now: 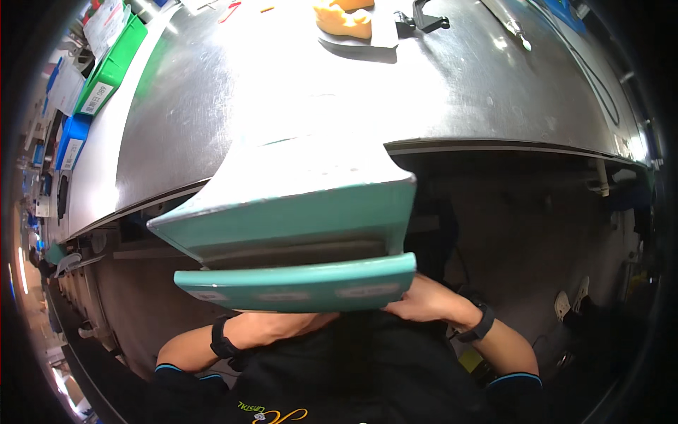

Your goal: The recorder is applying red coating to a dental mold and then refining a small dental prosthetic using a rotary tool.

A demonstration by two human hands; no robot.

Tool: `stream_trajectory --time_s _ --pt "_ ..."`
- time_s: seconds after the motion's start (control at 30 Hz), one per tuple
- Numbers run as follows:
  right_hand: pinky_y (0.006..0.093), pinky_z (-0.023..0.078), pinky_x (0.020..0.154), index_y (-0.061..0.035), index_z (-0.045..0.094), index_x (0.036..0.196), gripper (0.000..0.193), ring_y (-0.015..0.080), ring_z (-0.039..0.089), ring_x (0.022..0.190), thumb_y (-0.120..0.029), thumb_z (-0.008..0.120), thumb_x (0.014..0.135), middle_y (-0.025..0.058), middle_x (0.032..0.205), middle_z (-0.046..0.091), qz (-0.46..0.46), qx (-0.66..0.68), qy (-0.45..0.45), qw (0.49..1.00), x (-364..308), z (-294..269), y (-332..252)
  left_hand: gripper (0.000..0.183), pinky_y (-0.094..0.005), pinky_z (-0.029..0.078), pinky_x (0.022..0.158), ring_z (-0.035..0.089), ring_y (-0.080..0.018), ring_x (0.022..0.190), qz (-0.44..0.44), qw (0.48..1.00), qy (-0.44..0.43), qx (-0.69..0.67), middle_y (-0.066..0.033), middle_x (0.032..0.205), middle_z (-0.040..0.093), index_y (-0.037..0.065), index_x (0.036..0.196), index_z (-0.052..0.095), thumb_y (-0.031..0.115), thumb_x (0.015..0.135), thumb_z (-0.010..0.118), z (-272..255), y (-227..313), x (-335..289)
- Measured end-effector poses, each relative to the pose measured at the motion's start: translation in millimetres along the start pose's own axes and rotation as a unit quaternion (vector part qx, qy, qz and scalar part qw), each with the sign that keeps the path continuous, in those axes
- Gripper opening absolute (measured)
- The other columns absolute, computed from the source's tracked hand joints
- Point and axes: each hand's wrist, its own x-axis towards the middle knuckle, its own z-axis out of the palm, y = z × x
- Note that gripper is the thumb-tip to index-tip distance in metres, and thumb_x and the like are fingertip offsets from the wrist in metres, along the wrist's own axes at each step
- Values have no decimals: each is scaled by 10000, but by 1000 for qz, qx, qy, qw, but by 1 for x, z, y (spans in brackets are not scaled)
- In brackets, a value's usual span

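A teal drawer-like tray [311, 219] with sloping sides juts from the front of the metal bench toward my body. Along its near edge runs a teal front panel [296, 284] with pale label patches. My left hand [300, 324] reaches in just below this panel, and its fingers are hidden under it. By the panel's right end is my right hand [418, 298], curled with the thumb side showing. Most of its fingers are hidden, along with whatever they hold. Dark bands circle both wrists.
On the bench [176, 106] lie a yellow-orange dental model [344, 20] on a grey base, a black bracket [427, 20] and a slim handpiece [510, 27]. A green bin [113, 63] and a blue bin [73, 138] stand at the left. Shoes [563, 305] show at the lower right.
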Motion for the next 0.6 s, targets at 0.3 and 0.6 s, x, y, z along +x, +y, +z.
stream_trajectory --time_s 0.3,0.6 --pt "413 502 817 -64 670 916 217 334 590 999 -219 750 786 139 1017 628 -92 -129 188 969 -12 -1 -23 339 -467 466 1000 584 -294 1151 69 967 -8 244 -129 1222 611 75 1161 630 216 897 472 9 -16 -32" --pt "404 513 790 -65 672 996 259 312 599 906 -231 741 810 116 946 607 -99 -253 125 954 -39 10 -39 386 -402 495 881 603 -317 1029 -81 950 -47 -297 -128 1108 615 60 1120 615 316 855 728 -30 -11 9"
